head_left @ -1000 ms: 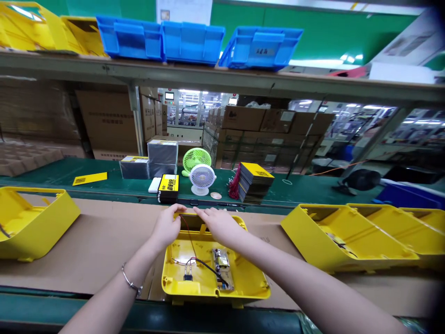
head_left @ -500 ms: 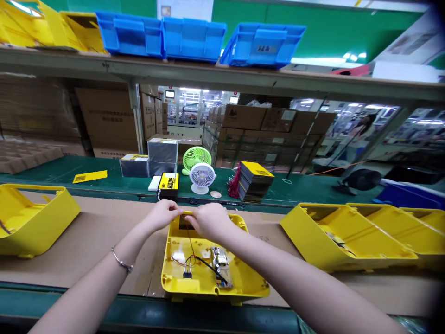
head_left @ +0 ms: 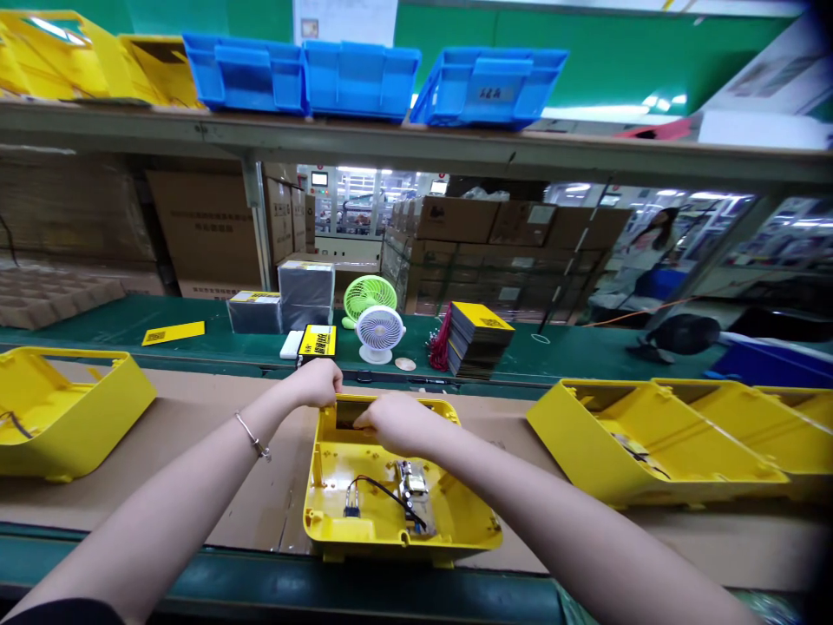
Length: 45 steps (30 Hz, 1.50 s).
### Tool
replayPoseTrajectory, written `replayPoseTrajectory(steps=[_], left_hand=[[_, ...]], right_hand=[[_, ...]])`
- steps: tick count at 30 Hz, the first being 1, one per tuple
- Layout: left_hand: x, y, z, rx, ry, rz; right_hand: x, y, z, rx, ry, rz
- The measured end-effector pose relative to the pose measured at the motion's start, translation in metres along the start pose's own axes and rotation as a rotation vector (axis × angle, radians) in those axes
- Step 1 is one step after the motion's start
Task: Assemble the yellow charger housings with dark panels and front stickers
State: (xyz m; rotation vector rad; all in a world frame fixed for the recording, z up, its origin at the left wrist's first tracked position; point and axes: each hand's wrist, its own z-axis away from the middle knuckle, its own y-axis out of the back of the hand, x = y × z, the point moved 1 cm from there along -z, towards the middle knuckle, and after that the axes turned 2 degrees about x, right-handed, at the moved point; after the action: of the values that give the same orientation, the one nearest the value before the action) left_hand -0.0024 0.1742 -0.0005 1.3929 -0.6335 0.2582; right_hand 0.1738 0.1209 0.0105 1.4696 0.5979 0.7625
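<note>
A yellow plastic housing (head_left: 455, 521) lies in front of me with its open side up. Inside are a circuit board (head_left: 413, 490), a black lead (head_left: 387, 490) and a small black switch-like part with metal prongs (head_left: 352, 506). My left hand (head_left: 318, 382) is closed at the far rim's left end, its fingertips hidden behind the wall. My right hand (head_left: 396, 423) reaches inside the far wall, fingers curled, with a fingertip against a dark panel (head_left: 346, 413) in the wall's opening. Whatever either hand pinches is hidden.
More yellow housings stand left (head_left: 84, 425) and right (head_left: 625, 434) on the cardboard. Behind are a stack of yellow-faced panels (head_left: 478, 338) with red wires, a white fan (head_left: 378, 334), a green fan (head_left: 368, 297) and wrapped blocks (head_left: 305, 295). Blue bins (head_left: 361, 78) line the shelf above. A person (head_left: 651, 243) stands far right.
My left hand has shifted slightly up onto the far rim and its fingers now point down behind it. My right hand has dropped inside the wall. The red wire between them no longer shows.
</note>
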Motion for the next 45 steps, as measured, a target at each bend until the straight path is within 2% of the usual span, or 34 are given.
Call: replayPoseTrajectory(steps=[5,6,8,11,14,16,19,21,25,27,29,32,34,35,38,40,43,45], left_hand=[[-0.008,-0.012,0.003,0.029,0.007,0.079],[-0.007,-0.012,0.005,0.039,-0.001,0.095],[-0.003,-0.010,0.012,0.063,-0.028,0.113],[0.010,0.002,0.027,0.124,-0.085,0.117],[0.024,0.017,0.049,0.210,-0.146,0.110],[0.030,0.023,0.065,0.283,-0.242,0.069],[0.028,0.019,0.089,0.333,-0.415,-0.010],[0.021,0.012,0.101,0.262,-0.422,0.006],[0.008,0.004,0.111,-0.018,-0.330,0.151],[0.006,0.002,0.107,-0.092,-0.303,0.213],[0.007,-0.001,0.095,-0.017,-0.242,0.258],[0.009,-0.010,0.067,0.213,-0.035,0.409],[0.008,-0.016,0.048,0.251,0.106,0.604],[0.007,-0.019,0.041,0.243,0.148,0.692],[0.003,-0.024,0.031,0.217,0.158,0.825],[0.000,-0.026,0.032,0.196,0.140,0.867],[-0.001,-0.027,0.037,0.141,0.121,0.935],[0.000,-0.026,0.038,0.155,0.115,0.894]], right_hand=[[0.030,0.000,0.036,0.292,-0.137,0.027],[0.036,-0.002,0.042,0.312,-0.190,0.055],[0.048,-0.005,0.052,0.273,-0.274,0.095],[0.057,0.003,0.063,0.259,-0.285,0.097],[0.055,0.021,0.075,0.387,-0.235,0.144],[0.047,0.027,0.083,0.452,-0.191,0.206],[0.030,0.020,0.096,0.472,-0.092,0.254],[0.020,0.010,0.103,0.463,-0.033,0.211],[0.010,0.004,0.112,0.387,-0.024,-0.082],[0.015,0.006,0.109,0.383,-0.063,-0.287],[0.027,0.006,0.100,0.450,-0.172,-0.442],[0.052,-0.009,0.077,0.560,-0.480,-0.567],[0.065,-0.024,0.061,0.541,-0.641,-0.732],[0.070,-0.031,0.055,0.509,-0.673,-0.873],[0.073,-0.045,0.047,0.424,-0.622,-1.363],[0.071,-0.047,0.049,0.419,-0.562,-1.556],[0.070,-0.047,0.052,0.412,-0.519,-1.639],[0.071,-0.047,0.050,0.420,-0.524,-1.636]])
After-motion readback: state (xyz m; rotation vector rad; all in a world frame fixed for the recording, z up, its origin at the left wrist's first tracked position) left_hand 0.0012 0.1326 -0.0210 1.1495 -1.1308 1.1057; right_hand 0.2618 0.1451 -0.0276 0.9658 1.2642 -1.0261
